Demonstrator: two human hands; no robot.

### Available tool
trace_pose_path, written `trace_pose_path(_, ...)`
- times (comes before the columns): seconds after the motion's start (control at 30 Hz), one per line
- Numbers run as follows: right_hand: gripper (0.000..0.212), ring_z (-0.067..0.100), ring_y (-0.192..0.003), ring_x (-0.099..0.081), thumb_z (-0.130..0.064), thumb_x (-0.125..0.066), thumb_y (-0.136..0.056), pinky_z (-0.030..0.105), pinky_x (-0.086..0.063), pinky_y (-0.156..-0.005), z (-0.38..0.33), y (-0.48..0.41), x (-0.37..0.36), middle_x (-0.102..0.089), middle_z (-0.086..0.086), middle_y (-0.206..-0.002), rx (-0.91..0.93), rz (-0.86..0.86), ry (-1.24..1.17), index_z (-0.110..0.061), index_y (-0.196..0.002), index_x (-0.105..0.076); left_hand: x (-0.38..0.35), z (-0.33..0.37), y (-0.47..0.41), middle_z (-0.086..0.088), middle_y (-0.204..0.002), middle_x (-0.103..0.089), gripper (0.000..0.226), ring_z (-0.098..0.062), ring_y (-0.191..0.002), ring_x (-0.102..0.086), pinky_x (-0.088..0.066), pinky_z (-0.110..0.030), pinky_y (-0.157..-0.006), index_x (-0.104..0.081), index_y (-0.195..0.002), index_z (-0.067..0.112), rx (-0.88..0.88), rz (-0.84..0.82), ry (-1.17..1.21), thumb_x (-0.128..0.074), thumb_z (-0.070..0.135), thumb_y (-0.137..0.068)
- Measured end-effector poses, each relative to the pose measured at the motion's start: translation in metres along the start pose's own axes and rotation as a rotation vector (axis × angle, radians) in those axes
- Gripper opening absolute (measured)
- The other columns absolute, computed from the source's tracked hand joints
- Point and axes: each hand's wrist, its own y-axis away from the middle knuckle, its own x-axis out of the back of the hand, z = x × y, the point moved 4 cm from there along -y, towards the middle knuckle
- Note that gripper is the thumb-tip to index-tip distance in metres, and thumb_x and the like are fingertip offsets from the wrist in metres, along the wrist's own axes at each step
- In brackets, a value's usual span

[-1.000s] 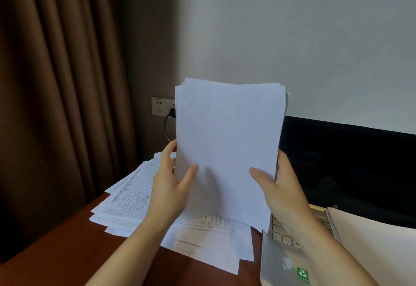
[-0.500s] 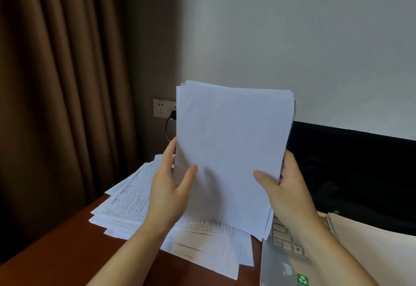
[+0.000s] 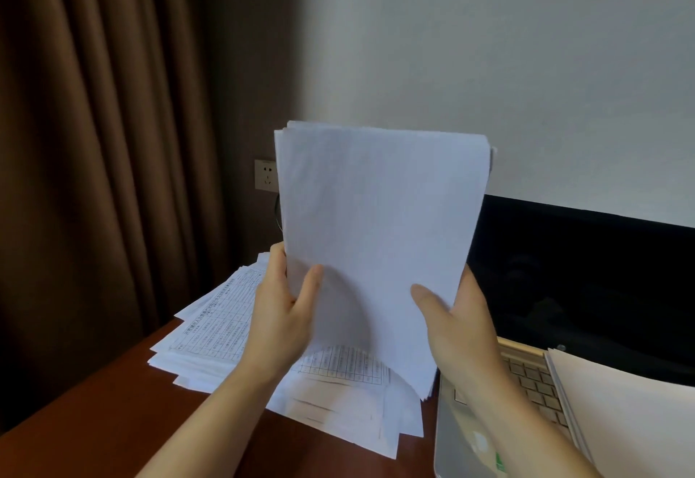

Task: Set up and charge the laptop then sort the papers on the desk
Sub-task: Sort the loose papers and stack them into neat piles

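Presently, head view only. A sheaf of papers, blank side near, is held upright above the desk, partly hiding the wall socket. It is gripped low on both side edges. The left hand has its thumb curled over the near face and its fingers behind. The right hand is set likewise. The two-sided hold is judged to serve squaring the edges.

A spread pile of printed forms lies unsorted on the desk, below and left. The laptop stands open at right, screen dark, with a pale sheet lying over its right part. A dark cable is seen by the socket, so charging is presumed arranged, though the plug is hidden.
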Motion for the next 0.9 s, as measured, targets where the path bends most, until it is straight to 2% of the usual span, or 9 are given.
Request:
trace_pose_path(0.1,0.037,-0.008,-0.094,-0.064,-0.007,-0.065,-0.091,0.018,-0.049,-0.079,0.003,0.0,0.0,-0.069,-0.016,-0.107,-0.025,-0.023,0.003,-0.03,-0.119,-0.058,-0.001,0.0,0.001,0.021,-0.111,-0.067,0.032,-0.001,-0.1,-0.067,-0.058,-0.017,-0.074,-0.049,-0.127,0.03,0.021,-0.016,0.006,-0.061,0.019,-0.1)
trace_pose_path(0.17,0.036,-0.007,-0.093,-0.066,-0.007,-0.068,-0.089,0.018,-0.05,-0.081,-0.001,-0.003,0.007,-0.072,-0.018,-0.103,-0.025,-0.007,-0.026,-0.027,-0.118,-0.06,0.001,0.0,0.0,0.019,-0.114,-0.067,0.035,-0.002,-0.103,-0.067,-0.059,-0.02,-0.077,-0.049,-0.128,0.031,0.027,-0.008,0.021,-0.063,0.02,-0.098)
trace_pose_path(0.27,0.033,0.0,-0.097,-0.068,-0.009,-0.07,-0.089,0.024,-0.052,-0.085,-0.004,-0.005,0.009,-0.073,-0.017,-0.104,-0.049,-0.079,-0.015,-0.027,-0.115,-0.063,0.001,-0.001,-0.001,0.024,-0.112,-0.067,0.037,-0.004,-0.104,-0.068,-0.058,-0.025,-0.082,-0.051,-0.127,0.033,0.028,-0.025,0.004,-0.066,0.02,-0.097)
trace_pose_path(0.37,0.029,0.003,-0.094,-0.07,-0.01,-0.072,-0.087,0.021,-0.053,-0.079,0.0,-0.004,0.004,-0.074,-0.013,-0.101,-0.111,-0.111,-0.027,-0.025,-0.111,-0.065,0.001,0.0,-0.001,0.03,-0.109,-0.066,0.036,0.001,-0.102,-0.067,-0.059,-0.025,-0.082,-0.052,-0.124,0.035,0.02,-0.037,-0.042,-0.068,0.019,-0.096)
trace_pose_path(0.47,0.025,0.002,-0.091,-0.07,-0.011,-0.072,-0.088,0.017,-0.054,-0.076,0.005,0.001,-0.002,-0.075,-0.015,-0.098,-0.155,-0.181,-0.009,-0.026,-0.107,-0.069,0.001,-0.002,-0.002,0.022,-0.11,-0.07,0.033,-0.003,-0.102,-0.068,-0.061,-0.028,-0.084,-0.055,-0.126,0.03,0.044,-0.03,-0.025,-0.067,0.02,-0.096)
trace_pose_path(0.6,0.018,0.003,-0.089,-0.071,-0.015,-0.068,-0.092,0.024,-0.055,-0.08,-0.009,0.0,0.002,-0.075,-0.016,-0.097,-0.142,-0.178,-0.015,-0.028,-0.104,-0.07,0.0,0.003,-0.004,0.013,-0.109,-0.074,0.024,-0.01,-0.098,-0.072,-0.062,-0.033,-0.081,-0.061,-0.12,0.029,0.08,-0.044,0.038,-0.064,0.018,-0.099)
trace_pose_path(0.7,0.019,0.01,-0.095,-0.072,-0.018,-0.063,-0.095,0.034,-0.055,-0.086,-0.025,-0.002,0.017,-0.076,-0.01,-0.103,-0.137,-0.167,-0.051,-0.024,-0.111,-0.07,-0.004,0.01,-0.002,0.013,-0.109,-0.075,0.022,-0.012,-0.098,-0.073,-0.061,-0.034,-0.08,-0.063,-0.12,0.03,0.148,-0.078,0.111,-0.062,0.02,-0.1)
trace_pose_path(0.8,0.025,0.006,-0.101,-0.07,-0.021,-0.059,-0.098,0.027,-0.054,-0.086,-0.037,-0.001,0.042,-0.073,-0.014,-0.111,-0.113,-0.171,-0.023,-0.028,-0.121,-0.065,-0.019,0.014,0.004,0.015,-0.111,-0.075,0.021,-0.011,-0.102,-0.072,-0.058,-0.04,-0.091,-0.062,-0.121,0.037,0.277,-0.171,0.147,-0.057,0.027,-0.104)
trace_pose_path(0.9,0.025,-0.002,-0.097,-0.068,-0.018,-0.058,-0.099,0.012,-0.053,-0.077,-0.033,0.005,0.08,-0.072,-0.017,-0.108,-0.113,-0.083,0.041,-0.032,-0.118,-0.062,-0.045,0.02,0.019,0.013,-0.108,-0.076,0.018,-0.015,-0.102,-0.072,-0.056,-0.047,-0.098,-0.066,-0.116,0.035,0.424,-0.263,0.142,-0.052,0.033,-0.105)
